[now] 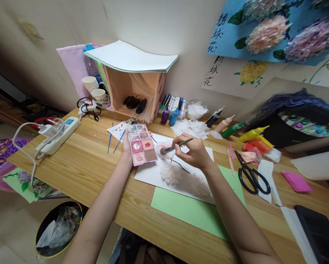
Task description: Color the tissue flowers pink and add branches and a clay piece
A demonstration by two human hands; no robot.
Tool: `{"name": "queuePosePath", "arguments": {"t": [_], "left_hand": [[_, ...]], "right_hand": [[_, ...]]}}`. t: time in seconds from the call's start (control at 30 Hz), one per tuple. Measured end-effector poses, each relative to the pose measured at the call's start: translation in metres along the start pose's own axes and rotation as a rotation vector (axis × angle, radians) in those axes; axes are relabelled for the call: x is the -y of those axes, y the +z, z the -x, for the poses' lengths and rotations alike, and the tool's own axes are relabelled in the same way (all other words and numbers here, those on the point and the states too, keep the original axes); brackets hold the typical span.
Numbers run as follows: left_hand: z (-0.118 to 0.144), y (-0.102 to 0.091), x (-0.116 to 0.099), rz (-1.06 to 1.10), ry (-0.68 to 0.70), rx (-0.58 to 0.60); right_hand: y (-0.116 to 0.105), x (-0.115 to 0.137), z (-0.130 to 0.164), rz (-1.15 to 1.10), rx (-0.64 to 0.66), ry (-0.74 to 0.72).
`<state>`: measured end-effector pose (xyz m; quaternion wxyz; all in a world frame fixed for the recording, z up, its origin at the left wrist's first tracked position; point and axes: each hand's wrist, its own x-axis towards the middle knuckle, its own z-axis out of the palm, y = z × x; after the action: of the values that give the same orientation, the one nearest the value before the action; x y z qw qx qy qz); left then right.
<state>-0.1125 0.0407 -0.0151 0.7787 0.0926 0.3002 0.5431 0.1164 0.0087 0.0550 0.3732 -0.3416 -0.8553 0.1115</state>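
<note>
Near the middle of the frame, the right hand [190,152] pinches a brush [178,146] between thumb and fingers, and the brush's long axis slopes gently from its handle end at upper right down to its head at lower left. That head appears to meet a pale pink ruffled flower [164,156], which lies just left of the right hand. The left hand [126,143] grips an open makeup palette [142,146] by its left edge, most of its fingers hidden behind; the palette's long axis runs up the frame, and its right side sits just left of the pink flower, so the flower lies between both hands. Two whiter flowers, one below [170,174] and one at lower right [200,185], share the white paper [153,176], which overlaps a green sheet [181,211]. On the wooden surface [104,179], black-handled scissors [245,168] lie right of centre and a power strip [61,135] at left. A blue flower poster [230,33] fills the upper right, and a bin [46,220] stands on the floor at lower left.
</note>
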Motion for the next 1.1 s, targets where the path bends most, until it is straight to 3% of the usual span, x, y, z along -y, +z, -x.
{"name": "queuePosePath", "arguments": {"t": [0.07, 0.2, 0.33, 0.47, 0.6, 0.73, 0.97, 1.1], "left_hand": [[0.0, 0.0, 0.0, 0.003, 0.005, 0.001], [-0.001, -0.001, 0.001, -0.008, 0.017, 0.015], [0.0, 0.0, 0.001, -0.022, 0.022, 0.028], [0.002, 0.003, 0.0, -0.008, -0.01, 0.005], [0.003, 0.005, 0.0, -0.004, -0.003, 0.011], [0.002, 0.004, 0.0, -0.01, -0.009, -0.002], [-0.001, -0.001, 0.0, 0.002, 0.004, -0.008], [0.0, 0.0, 0.0, 0.008, -0.012, -0.002]], "right_hand": [[-0.004, -0.001, 0.0, -0.006, 0.019, -0.009], [-0.01, -0.005, 0.001, 0.006, -0.068, 0.027], [-0.012, -0.01, 0.002, 0.035, -0.016, 0.026], [-0.011, -0.013, 0.002, 0.075, -0.148, 0.087], [-0.01, -0.014, 0.001, 0.097, -0.112, 0.155], [-0.009, -0.014, -0.001, 0.075, -0.217, 0.216], [-0.001, -0.013, -0.001, -0.032, -0.187, 0.293], [0.003, -0.011, -0.001, -0.04, -0.081, 0.279]]}}
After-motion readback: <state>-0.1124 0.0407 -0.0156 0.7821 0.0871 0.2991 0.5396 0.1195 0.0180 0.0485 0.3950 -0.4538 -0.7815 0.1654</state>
